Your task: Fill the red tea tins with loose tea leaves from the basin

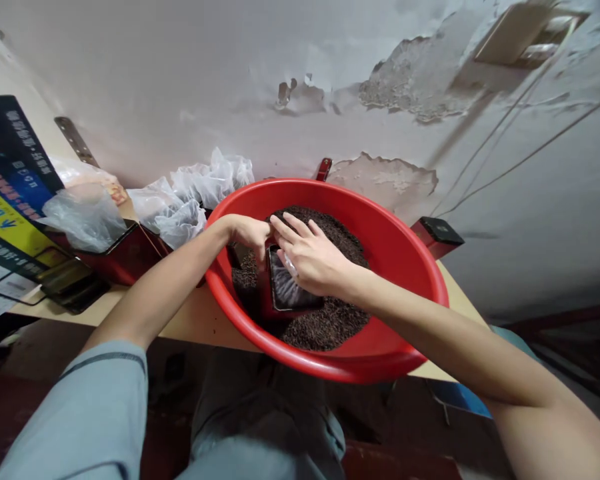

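Head view shows both hands inside a red basin (380, 227) of dark brown granules (325, 327) at the table's edge. Left hand (250, 233) pinches the top of a small red box (285, 293) standing in the granules; right hand (313, 257) closes on a clear bag (290, 267) over it. Crumpled plastic bags (190, 193) lie just left.

Both hands (290, 250) in red basin (410, 247), dark granules (330, 320), small container (293, 293)
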A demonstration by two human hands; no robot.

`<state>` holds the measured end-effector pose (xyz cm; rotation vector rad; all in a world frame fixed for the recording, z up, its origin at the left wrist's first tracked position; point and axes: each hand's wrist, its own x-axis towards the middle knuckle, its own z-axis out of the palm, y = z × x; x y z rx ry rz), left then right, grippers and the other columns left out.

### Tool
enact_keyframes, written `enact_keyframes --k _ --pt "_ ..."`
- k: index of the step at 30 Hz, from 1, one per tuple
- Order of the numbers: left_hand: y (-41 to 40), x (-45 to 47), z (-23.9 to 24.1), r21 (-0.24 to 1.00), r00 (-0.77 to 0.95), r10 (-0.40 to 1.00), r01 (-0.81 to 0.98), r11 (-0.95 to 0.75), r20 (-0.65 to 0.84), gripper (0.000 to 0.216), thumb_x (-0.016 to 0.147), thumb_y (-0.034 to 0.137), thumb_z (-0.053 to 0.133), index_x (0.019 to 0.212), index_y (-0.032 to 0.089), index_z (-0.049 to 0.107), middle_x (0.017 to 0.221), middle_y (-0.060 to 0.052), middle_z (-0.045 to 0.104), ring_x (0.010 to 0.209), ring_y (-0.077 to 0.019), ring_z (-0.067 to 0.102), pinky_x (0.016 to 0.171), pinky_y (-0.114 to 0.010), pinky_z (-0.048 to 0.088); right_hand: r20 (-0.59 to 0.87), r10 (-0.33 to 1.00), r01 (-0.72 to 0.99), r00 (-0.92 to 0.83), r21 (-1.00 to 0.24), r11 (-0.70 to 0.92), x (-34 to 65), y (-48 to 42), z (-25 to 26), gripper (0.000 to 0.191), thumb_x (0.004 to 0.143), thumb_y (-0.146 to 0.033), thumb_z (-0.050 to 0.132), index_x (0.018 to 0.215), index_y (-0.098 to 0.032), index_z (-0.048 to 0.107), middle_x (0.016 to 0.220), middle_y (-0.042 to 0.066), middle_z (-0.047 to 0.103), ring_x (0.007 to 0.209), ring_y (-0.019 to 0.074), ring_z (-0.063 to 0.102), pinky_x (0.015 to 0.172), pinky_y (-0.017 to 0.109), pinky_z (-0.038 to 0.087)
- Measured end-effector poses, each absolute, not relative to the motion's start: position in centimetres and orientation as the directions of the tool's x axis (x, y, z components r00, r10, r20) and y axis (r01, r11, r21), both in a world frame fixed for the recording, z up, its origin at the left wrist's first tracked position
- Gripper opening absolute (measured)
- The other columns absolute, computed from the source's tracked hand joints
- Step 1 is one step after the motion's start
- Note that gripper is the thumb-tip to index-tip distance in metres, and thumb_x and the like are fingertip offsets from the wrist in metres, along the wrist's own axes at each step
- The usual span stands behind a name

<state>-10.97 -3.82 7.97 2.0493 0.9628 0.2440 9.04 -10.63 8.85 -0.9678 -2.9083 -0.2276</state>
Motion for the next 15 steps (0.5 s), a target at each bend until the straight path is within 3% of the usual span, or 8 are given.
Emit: enact_keyframes --k 2,4,6,8,10,12,15 --pt "-3.7 -10.3 7.4 0.683 0.609 0.78 0.633 -0.365 -0.147 0.029 0.048 0.008 0.085 0.071 0.023 0.074 0.062 0.003 0.072 0.062 -0.023 0.071 0.066 -0.03 0.059 0.119 0.608 0.614 -0.785 0.021 0.789 9.6 -10.2 7.4 0.054 0.109 -0.024 0.034 0.154 -0.004 0.057 0.177 0.019 0.027 0.164 0.0353 0.031 0.127 0.056 0.04" --pt "-4.9 -10.2 6.6 0.535 0.474 0.88 0.751 -0.386 -0.032 0.015 0.059 0.011 0.08 0.066 0.022 0.072 0.061 0.001 0.072 0.063 -0.0217 0.071 0.069 -0.028 0.058 0.126 0.665 0.659 -0.736 -0.092 0.747 9.9 -9.4 6.0 0.055 0.11 -0.023 0.03 0.153 -0.002 0.057 0.171 0.021 0.04 0.156 0.0301 0.046 0.126 0.046 0.043" --pt "-7.7 -10.6 6.2 0.396 0.332 0.935 0.848 -0.353 0.123 0.003 0.076 0.021 0.076 0.073 0.022 0.075 0.069 -0.003 0.075 0.071 -0.0227 0.074 0.076 -0.028 0.058 0.14 0.727 0.715 -0.673 -0.132 0.687 9.7 -8.6 5.1 0.056 0.111 -0.023 0.025 0.152 -0.004 0.059 0.158 0.022 0.058 0.142 0.0293 0.061 0.119 0.044 0.049" --pt "-11.5 -10.5 6.5 0.32 0.243 0.945 0.897 -0.305 0.22 0.016 0.092 0.034 0.07 0.092 0.021 0.079 0.082 -0.008 0.079 0.082 -0.0262 0.077 0.082 -0.031 0.058 0.141 0.765 0.76 -0.628 -0.098 0.642 9.1 -8.1 4.9 0.053 0.111 -0.024 0.027 0.144 -0.009 0.066 0.141 0.021 0.071 0.127 0.0319 0.071 0.107 0.046 0.055" --pt "-15.4 -9.3 6.9 0.24 0.203 0.956 0.937 -0.253 0.214 0.043 0.099 0.055 0.064 0.117 0.019 0.076 0.087 -0.012 0.08 0.086 -0.0307 0.078 0.082 -0.035 0.059 0.127 0.799 0.8 -0.587 -0.059 0.597 8.1 -8.0 5.3 0.045 0.108 -0.023 0.035 0.129 -0.012 0.073 0.128 0.02 0.077 0.116 0.0336 0.075 0.096 0.043 0.058" --pt "-18.3 -7.0 6.8 0.152 0.146 0.979 0.974 -0.167 0.139 0.08 0.092 0.073 0.065 0.142 0.011 0.064 0.099 -0.02 0.08 0.093 -0.038 0.078 0.081 -0.04 0.06 0.116 0.822 0.823 -0.558 -0.047 0.566 7.3 -8.1 5.7 0.036 0.104 -0.022 0.043 0.115 -0.013 0.077 0.121 0.021 0.079 0.112 0.035 0.076 0.089 0.041 0.058" --pt "-19.7 -3.2 5.9 0.1 0.045 0.99 0.993 -0.059 0.135 0.1 0.088 0.073 0.071 0.157 0.003 0.046 0.131 -0.034 0.069 0.117 -0.0473 0.071 0.088 -0.047 0.061 0.131 0.819 0.82 -0.559 -0.061 0.569 7.0 -8.5 6.1 0.038 0.106 -0.027 0.041 0.111 -0.013 0.077 0.118 0.023 0.078 0.11 0.0382 0.075 0.087 0.045 0.059"
